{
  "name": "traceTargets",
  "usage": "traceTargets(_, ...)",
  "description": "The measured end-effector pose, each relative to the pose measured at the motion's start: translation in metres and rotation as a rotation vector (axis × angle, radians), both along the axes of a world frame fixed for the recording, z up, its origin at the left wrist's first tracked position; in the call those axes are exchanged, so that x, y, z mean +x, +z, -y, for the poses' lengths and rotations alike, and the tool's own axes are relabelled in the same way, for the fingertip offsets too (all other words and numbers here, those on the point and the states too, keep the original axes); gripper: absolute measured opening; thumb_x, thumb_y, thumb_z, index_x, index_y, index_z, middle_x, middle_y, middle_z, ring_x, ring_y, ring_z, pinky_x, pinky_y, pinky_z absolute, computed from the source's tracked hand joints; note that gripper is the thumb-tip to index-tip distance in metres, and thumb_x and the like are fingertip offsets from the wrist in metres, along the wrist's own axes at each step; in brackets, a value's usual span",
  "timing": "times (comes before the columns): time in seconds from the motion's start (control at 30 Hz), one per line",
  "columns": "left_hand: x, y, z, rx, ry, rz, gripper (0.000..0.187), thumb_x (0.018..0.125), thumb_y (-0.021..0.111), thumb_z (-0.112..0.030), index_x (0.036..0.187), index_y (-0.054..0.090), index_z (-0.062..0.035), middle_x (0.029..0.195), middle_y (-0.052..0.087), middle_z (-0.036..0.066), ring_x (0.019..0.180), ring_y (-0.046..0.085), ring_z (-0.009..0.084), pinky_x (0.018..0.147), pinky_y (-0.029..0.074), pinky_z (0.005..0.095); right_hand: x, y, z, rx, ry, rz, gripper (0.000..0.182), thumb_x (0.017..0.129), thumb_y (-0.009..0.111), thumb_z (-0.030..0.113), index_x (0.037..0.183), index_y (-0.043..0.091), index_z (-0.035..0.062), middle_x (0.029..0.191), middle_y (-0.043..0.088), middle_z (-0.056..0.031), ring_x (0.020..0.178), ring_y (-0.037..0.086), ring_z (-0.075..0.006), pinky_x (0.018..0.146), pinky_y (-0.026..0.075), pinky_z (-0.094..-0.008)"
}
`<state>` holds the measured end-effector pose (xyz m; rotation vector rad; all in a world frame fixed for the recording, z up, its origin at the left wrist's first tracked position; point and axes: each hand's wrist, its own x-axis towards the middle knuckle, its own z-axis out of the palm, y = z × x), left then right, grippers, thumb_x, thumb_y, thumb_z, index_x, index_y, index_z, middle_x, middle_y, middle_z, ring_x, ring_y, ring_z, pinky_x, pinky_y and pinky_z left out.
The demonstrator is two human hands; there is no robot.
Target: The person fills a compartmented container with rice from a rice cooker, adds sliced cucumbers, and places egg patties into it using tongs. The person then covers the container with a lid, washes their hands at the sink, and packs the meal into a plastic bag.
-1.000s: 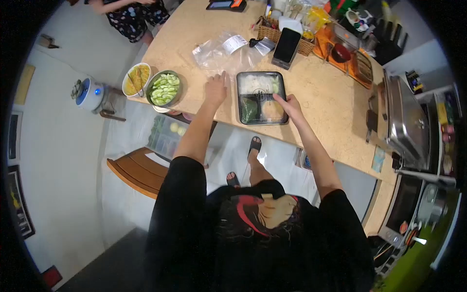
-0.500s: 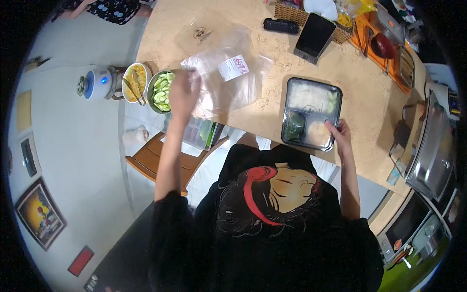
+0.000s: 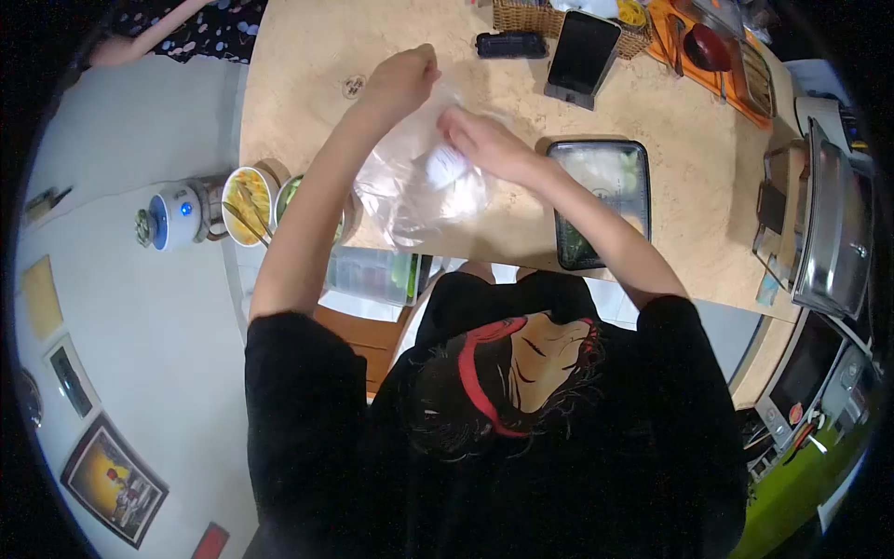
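My left hand (image 3: 400, 84) is closed at the upper end of a clear plastic bag (image 3: 400, 210) on the table. Lower and to the right, my right hand (image 3: 484, 144) pinches the same bag, its fingertips slightly blurred. A white label (image 3: 447, 166) shows on the bag. To the right of the hands lies a black food tray with a clear lid (image 3: 602, 200), holding white and green food; my right forearm crosses over part of it.
Bowls of orange shreds (image 3: 247, 210) and green slices (image 3: 289, 196) stand at the table's left edge. A phone on a stand (image 3: 584, 61), a black object (image 3: 511, 45), a basket (image 3: 521, 16) and an orange tray (image 3: 666, 37) are farther back. Another person's arm (image 3: 168, 28) shows upper left.
My right hand has left the lidded tray and moved left to the bag. My left hand has moved up and right from beside the green bowl. The bag is now gathered and lifted.
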<state>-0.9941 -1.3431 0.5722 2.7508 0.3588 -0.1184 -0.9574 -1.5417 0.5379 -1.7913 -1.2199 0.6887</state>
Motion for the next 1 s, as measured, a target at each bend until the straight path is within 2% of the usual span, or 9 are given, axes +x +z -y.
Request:
traceTargets(0.1, -0.045, 0.028, -0.002, -0.336, 0.034, 0.273, 0.016, 0.089, 0.057, -0.016, 0.101, 0.056, -0.0059, 0.079, 0.058, 0.007, 0.075, 0.058, 0.0185, 0.066, 0.047, 0.0344, -0.012, 0.026, 0.01, -0.253, -0.02, -0.083, 0.022, 0.092, 0.043, 0.014, 0.11, 0.052, 0.0047, 0.086, 0.061, -0.0194, 0.081, 0.061, -0.0341, 0.074, 0.047, -0.0416)
traceTargets(0.17, -0.073, 0.057, 0.009, -1.309, 0.424, 0.271, 0.021, 0.09, 0.058, -0.019, 0.108, 0.054, -0.0087, 0.083, 0.052, 0.001, 0.075, 0.052, 0.013, 0.062, 0.042, 0.0299, -0.02, 0.048, 0.027, -0.35, 0.153, -0.108, 0.022, 0.089, 0.045, 0.014, 0.104, 0.049, -0.0011, 0.09, 0.061, -0.0215, 0.086, 0.06, -0.0362, 0.077, 0.045, -0.0452)
traceTargets(0.3, -0.091, 0.084, 0.012, -1.311, 0.385, 0.108, 0.028, 0.09, 0.061, -0.019, 0.114, 0.052, -0.0099, 0.088, 0.052, -0.001, 0.074, 0.05, 0.013, 0.063, 0.043, 0.029, -0.038, 0.05, 0.015, -0.392, 0.433, 0.091, 0.054, 0.078, 0.068, 0.023, 0.124, 0.047, 0.006, 0.095, 0.063, -0.0203, 0.09, 0.061, -0.0361, 0.081, 0.047, -0.0438)
traceTargets(0.4, -0.109, 0.099, 0.019, -0.439, -0.022, 0.172, 0.029, 0.085, 0.066, -0.025, 0.105, 0.055, -0.0081, 0.082, 0.052, 0.005, 0.072, 0.053, 0.013, 0.067, 0.043, 0.0244, -0.039, 0.076, 0.001, -0.814, 0.346, 0.402, 0.093, 0.062, 0.08, 0.032, 0.14, 0.032, 0.0102, 0.116, 0.057, -0.0202, 0.103, 0.056, -0.037, 0.088, 0.046, -0.0444)
traceTargets(0.5, -0.118, 0.1, 0.004, -0.17, -0.1, -0.101, 0.024, 0.084, 0.068, -0.024, 0.095, 0.055, -0.0067, 0.074, 0.051, 0.004, 0.067, 0.05, 0.0126, 0.061, 0.041, 0.0241, -0.04, 0.061, 0.012, -0.947, 0.136, 0.652, 0.117, 0.052, 0.085, 0.038, 0.146, 0.018, 0.0158, 0.139, 0.038, -0.0191, 0.115, 0.048, -0.0392, 0.092, 0.044, -0.0455)
traceTargets(0.63, -0.115, 0.094, 0.006, -0.693, 0.177, 0.216, 0.019, 0.089, 0.062, -0.018, 0.086, 0.05, -0.0054, 0.074, 0.051, -0.001, 0.069, 0.051, 0.0087, 0.063, 0.042, 0.0241, -0.044, 0.054, 0.04, -0.765, 0.174, 0.617, 0.109, 0.058, 0.083, 0.04, 0.146, 0.022, 0.0157, 0.151, 0.017, -0.0164, 0.123, 0.041, -0.0408, 0.097, 0.042, -0.0461)
traceTargets(0.77, -0.096, 0.113, 0.017, -0.96, 0.207, 0.454, 0.01, 0.094, 0.056, -0.015, 0.093, 0.049, -0.0073, 0.087, 0.051, -0.002, 0.077, 0.049, 0.0061, 0.069, 0.042, 0.0222, -0.05, 0.077, 0.091, 0.113, 0.275, 0.253, 0.05, 0.077, 0.071, 0.025, 0.121, 0.055, 0.0053, 0.141, 0.039, -0.0158, 0.125, 0.045, -0.0318, 0.097, 0.044, -0.0429)
traceTargets(0.9, -0.081, 0.139, 0.02, -0.93, 0.293, 0.37, 0.013, 0.092, 0.057, -0.015, 0.101, 0.051, -0.0085, 0.087, 0.049, -0.003, 0.076, 0.049, 0.0064, 0.069, 0.04, 0.0199, -0.039, 0.045, 0.182, 0.195, -0.932, 0.055, 0.042, 0.079, 0.071, 0.026, 0.11, 0.058, 0.0009, 0.1, 0.065, -0.0157, 0.087, 0.063, -0.0258, 0.076, 0.05, -0.0348)
traceTargets(1.0, -0.068, 0.141, 0.024, -0.866, 0.137, 0.269, 0.021, 0.088, 0.063, -0.014, 0.105, 0.051, -0.0093, 0.087, 0.048, -0.004, 0.074, 0.046, 0.0056, 0.066, 0.037, 0.0188, 0.0, -0.008, 0.218, -0.211, -1.002, 0.742, 0.053, 0.076, 0.074, 0.035, 0.11, 0.056, -0.0021, 0.083, 0.065, -0.014, 0.072, 0.063, -0.0237, 0.068, 0.051, -0.0341)
